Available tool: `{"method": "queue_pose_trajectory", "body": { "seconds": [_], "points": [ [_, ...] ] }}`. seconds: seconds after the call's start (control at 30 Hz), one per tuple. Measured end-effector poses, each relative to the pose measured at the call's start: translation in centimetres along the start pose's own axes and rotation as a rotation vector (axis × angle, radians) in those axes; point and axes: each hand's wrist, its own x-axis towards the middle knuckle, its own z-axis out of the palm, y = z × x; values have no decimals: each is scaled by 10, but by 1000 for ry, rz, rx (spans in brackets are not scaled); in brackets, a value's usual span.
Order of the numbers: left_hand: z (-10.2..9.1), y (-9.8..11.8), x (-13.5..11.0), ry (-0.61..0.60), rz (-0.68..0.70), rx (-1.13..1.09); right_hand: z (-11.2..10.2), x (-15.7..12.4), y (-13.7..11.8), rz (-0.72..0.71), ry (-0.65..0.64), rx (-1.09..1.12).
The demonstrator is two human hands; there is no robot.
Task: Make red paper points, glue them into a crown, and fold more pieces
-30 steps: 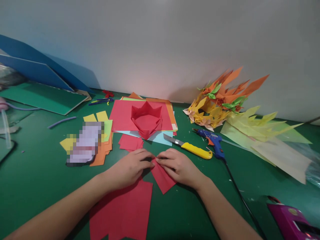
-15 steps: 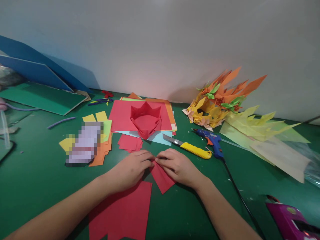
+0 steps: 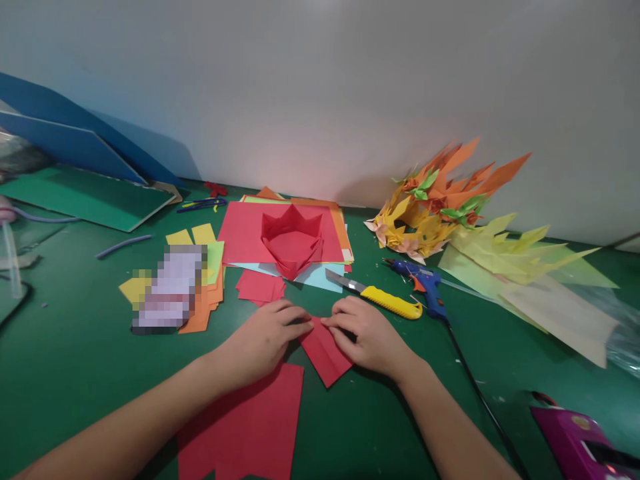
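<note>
A small folded red paper (image 3: pixel 323 350) lies on the green table (image 3: pixel 75 360) in front of me. My left hand (image 3: pixel 265 337) rests on its left edge with the fingers curled and pressing down. My right hand (image 3: pixel 367 333) pins its upper right edge, fingertips together on the fold. Under my left forearm lies a larger red sheet (image 3: pixel 250 427) with a jagged lower edge. Behind the hands stands a folded red paper crown shape (image 3: pixel 293 240) on a stack of coloured sheets (image 3: pixel 250 230).
A yellow utility knife (image 3: pixel 383 299) and a blue glue gun (image 3: pixel 425 288) with its black cord lie right of the hands. Orange and yellow paper flowers (image 3: pixel 435 203) and pale yellow sheets (image 3: pixel 540 280) sit at the right. Small coloured squares (image 3: pixel 203 267), blue boards (image 3: pixel 70 143), a purple device (image 3: pixel 580 443).
My two hands have drawn slightly apart along the top edge of the small red paper, so more of its fold shows between them. The rest of the table is unchanged.
</note>
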Motion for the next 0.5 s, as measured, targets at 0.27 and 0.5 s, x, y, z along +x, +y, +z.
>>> {"method": "queue_pose_trajectory", "body": {
  "seconds": [0.27, 0.5],
  "points": [
    [0, -2, -1, 2, -3, 41, 10, -3, -16, 298, 35, -19],
    [0, -2, -2, 1, 18, 74, 22, 5, -24, 476, 69, 64]
  ]
}}
